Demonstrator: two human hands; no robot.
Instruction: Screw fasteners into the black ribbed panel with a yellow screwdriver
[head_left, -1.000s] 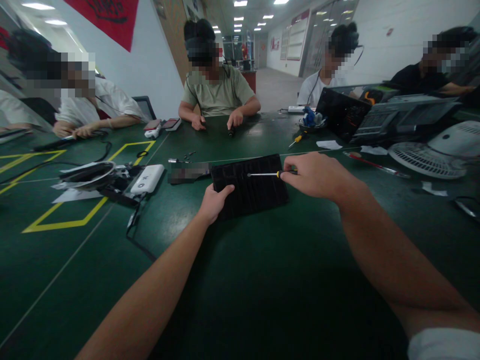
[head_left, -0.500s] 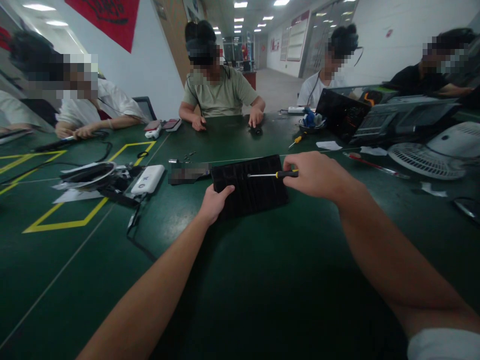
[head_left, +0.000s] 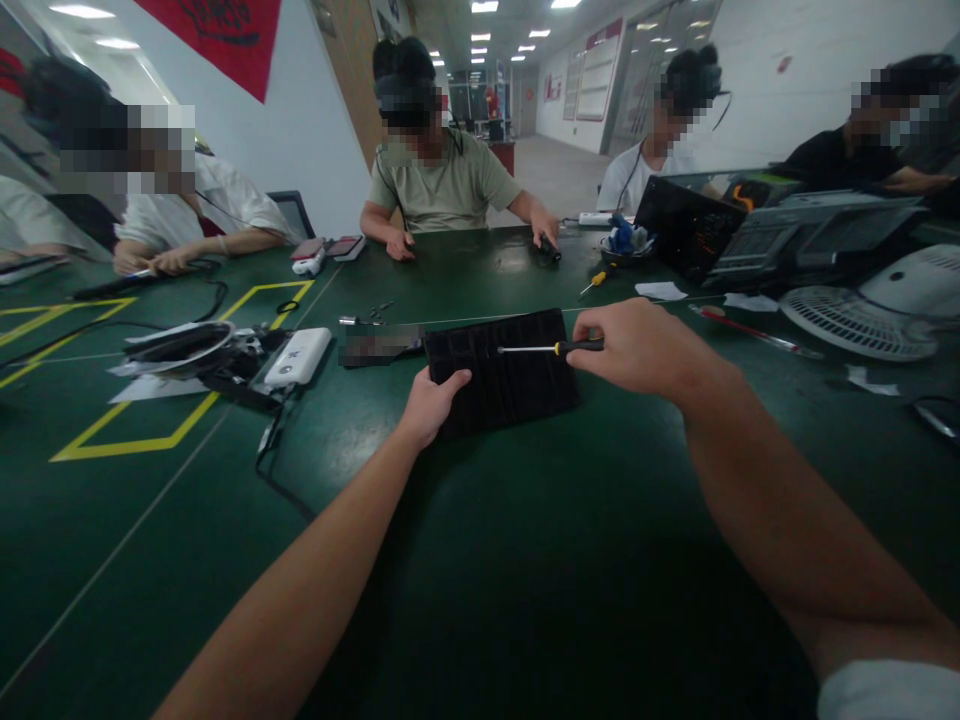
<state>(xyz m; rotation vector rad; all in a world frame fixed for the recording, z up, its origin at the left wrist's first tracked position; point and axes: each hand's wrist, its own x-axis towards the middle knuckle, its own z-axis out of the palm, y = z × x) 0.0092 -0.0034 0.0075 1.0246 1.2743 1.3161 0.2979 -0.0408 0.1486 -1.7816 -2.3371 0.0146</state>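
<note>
A flat black ribbed panel (head_left: 510, 385) lies on the green table (head_left: 525, 560) ahead of me. My left hand (head_left: 429, 403) grips its near left corner, thumb on top. My right hand (head_left: 639, 348) is closed on a small screwdriver (head_left: 551, 348) with a black and yellow handle. The shaft lies nearly level and points left, its tip over the upper middle of the panel.
A white power bank (head_left: 298, 357), cables and a black round part (head_left: 180, 345) lie left, beside yellow floor-style tape lines (head_left: 127, 440). A white fan grille (head_left: 855, 320), opened devices (head_left: 795, 235) and another screwdriver (head_left: 592, 282) sit right. Several other people sit around the table.
My hands and the panel have barely moved. The person opposite has slid a hand with a small dark object to the right across the table.
</note>
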